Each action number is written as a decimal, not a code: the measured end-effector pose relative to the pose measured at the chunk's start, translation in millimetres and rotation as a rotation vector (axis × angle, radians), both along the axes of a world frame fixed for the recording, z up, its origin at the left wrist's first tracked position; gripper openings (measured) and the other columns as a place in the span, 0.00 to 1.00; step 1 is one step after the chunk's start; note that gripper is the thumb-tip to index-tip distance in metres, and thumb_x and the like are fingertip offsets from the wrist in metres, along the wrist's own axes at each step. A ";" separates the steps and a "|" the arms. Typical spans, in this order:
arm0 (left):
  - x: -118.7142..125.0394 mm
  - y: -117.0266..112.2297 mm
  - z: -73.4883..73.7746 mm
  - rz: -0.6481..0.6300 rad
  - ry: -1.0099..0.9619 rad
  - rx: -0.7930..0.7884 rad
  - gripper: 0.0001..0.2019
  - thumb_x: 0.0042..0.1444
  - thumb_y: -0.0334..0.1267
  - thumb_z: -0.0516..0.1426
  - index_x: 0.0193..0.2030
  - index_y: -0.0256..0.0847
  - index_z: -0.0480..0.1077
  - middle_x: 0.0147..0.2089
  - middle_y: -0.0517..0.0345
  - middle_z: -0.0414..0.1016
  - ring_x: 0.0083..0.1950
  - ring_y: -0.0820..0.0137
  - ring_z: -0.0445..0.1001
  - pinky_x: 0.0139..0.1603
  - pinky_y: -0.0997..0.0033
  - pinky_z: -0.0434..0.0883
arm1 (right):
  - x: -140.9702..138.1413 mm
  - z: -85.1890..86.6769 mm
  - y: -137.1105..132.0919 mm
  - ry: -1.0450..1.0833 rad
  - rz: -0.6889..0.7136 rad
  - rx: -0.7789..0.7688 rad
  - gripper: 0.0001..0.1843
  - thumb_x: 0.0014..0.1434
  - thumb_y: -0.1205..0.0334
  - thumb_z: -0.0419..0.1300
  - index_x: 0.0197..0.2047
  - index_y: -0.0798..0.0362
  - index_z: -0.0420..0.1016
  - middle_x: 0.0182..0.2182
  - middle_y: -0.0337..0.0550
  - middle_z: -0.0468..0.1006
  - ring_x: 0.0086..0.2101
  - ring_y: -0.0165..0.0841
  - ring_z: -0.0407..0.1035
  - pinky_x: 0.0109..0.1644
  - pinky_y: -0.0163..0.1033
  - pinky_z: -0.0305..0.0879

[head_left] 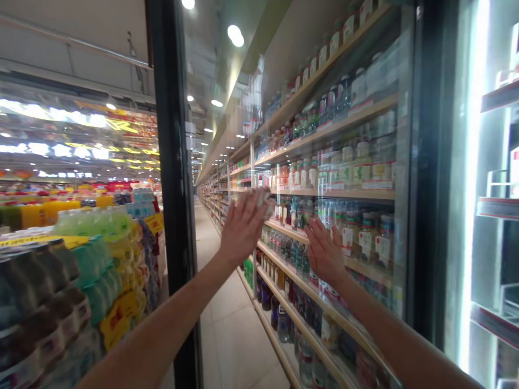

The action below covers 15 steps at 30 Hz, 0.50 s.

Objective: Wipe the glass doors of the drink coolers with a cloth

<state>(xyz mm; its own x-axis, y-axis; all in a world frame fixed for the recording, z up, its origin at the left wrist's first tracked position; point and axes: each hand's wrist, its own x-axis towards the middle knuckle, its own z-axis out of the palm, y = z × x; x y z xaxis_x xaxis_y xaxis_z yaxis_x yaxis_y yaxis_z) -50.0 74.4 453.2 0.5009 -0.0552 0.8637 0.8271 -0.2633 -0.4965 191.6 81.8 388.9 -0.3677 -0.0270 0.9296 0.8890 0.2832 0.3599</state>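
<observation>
In front of me stands a glass door [172, 135] with a black frame. My left hand [242, 224] is raised near the middle of the pane, fingers together over a crumpled whitish cloth [265, 201] that it presses to the glass. Part of the cloth sticks out past the fingertips, and the rest is hidden under the hand. My right hand [325, 249] lies lower and to the right, flat and with fingers stretched, seemingly against the same pane. It holds nothing that I can see.
Long shelves of bottled drinks [367, 232] show in the glass, running off over a tiled floor [243, 335]. Stacked drink packs [95, 259] stand on the left. To the right is a lit cooler with shelves [497, 208] beside a bright light strip [472, 178].
</observation>
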 end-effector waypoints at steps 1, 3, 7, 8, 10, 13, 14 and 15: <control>0.3 -0.8 -3.0 -0.016 0.135 -0.006 0.25 0.59 0.33 0.49 0.64 0.43 0.52 0.68 0.52 0.48 0.70 0.64 0.38 0.67 0.55 0.45 | -0.4 0.1 0.0 0.000 0.006 0.006 0.33 0.58 0.70 0.48 0.66 0.55 0.46 0.58 0.53 0.64 0.63 0.39 0.48 0.64 0.57 0.42; -1.2 -1.3 -5.8 -0.028 0.389 -0.016 0.25 0.59 0.34 0.50 0.63 0.43 0.53 0.68 0.56 0.48 0.70 0.65 0.39 0.68 0.58 0.43 | -1.3 0.3 0.0 0.003 0.018 0.007 0.34 0.58 0.70 0.48 0.66 0.54 0.45 0.59 0.52 0.64 0.63 0.38 0.48 0.64 0.57 0.42; -12.6 3.7 19.0 0.027 0.084 0.028 0.23 0.60 0.37 0.49 0.63 0.43 0.54 0.67 0.54 0.51 0.70 0.65 0.41 0.68 0.56 0.45 | -2.6 -0.1 0.4 0.013 0.023 0.006 0.35 0.58 0.70 0.47 0.67 0.52 0.42 0.61 0.51 0.61 0.62 0.38 0.49 0.65 0.57 0.41; -14.2 5.0 25.7 0.031 -0.065 0.048 0.23 0.60 0.37 0.48 0.63 0.43 0.54 0.67 0.52 0.52 0.70 0.64 0.41 0.67 0.54 0.46 | -2.7 -0.3 0.6 0.016 0.024 0.007 0.35 0.58 0.70 0.47 0.67 0.52 0.42 0.61 0.51 0.60 0.62 0.38 0.50 0.65 0.57 0.41; -12.7 6.4 29.7 0.021 -0.167 0.056 0.23 0.60 0.36 0.48 0.63 0.42 0.54 0.67 0.50 0.52 0.70 0.63 0.39 0.66 0.53 0.48 | -2.4 -0.6 1.0 0.022 0.029 0.002 0.34 0.58 0.70 0.47 0.67 0.51 0.43 0.62 0.50 0.59 0.62 0.39 0.50 0.65 0.57 0.42; -5.5 5.8 20.8 -0.010 0.166 0.028 0.23 0.59 0.35 0.50 0.62 0.41 0.55 0.67 0.54 0.54 0.70 0.64 0.38 0.67 0.56 0.46 | -1.7 -0.9 1.6 0.018 0.024 -0.014 0.34 0.58 0.69 0.47 0.67 0.51 0.43 0.61 0.51 0.59 0.63 0.39 0.49 0.65 0.57 0.42; -4.9 5.9 20.6 -0.012 0.261 0.023 0.23 0.59 0.34 0.50 0.61 0.42 0.56 0.66 0.56 0.54 0.70 0.65 0.39 0.68 0.57 0.45 | -1.5 -1.0 1.8 0.012 0.021 -0.013 0.34 0.58 0.70 0.48 0.67 0.52 0.42 0.61 0.51 0.60 0.63 0.39 0.49 0.64 0.57 0.42; -6.1 6.5 24.1 -0.007 0.285 0.024 0.22 0.59 0.34 0.50 0.61 0.44 0.57 0.66 0.58 0.55 0.70 0.66 0.40 0.68 0.57 0.43 | -1.4 -1.0 2.0 0.007 0.019 -0.010 0.35 0.58 0.70 0.48 0.67 0.52 0.42 0.61 0.52 0.60 0.63 0.39 0.49 0.64 0.57 0.42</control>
<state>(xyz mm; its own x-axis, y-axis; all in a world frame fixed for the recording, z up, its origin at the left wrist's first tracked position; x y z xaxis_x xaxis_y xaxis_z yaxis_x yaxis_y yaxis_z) -56.1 80.8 477.4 0.7227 -0.0783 0.6867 0.6518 -0.2536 -0.7148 190.3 83.8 387.8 -0.3608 -0.0250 0.9323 0.8859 0.3034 0.3509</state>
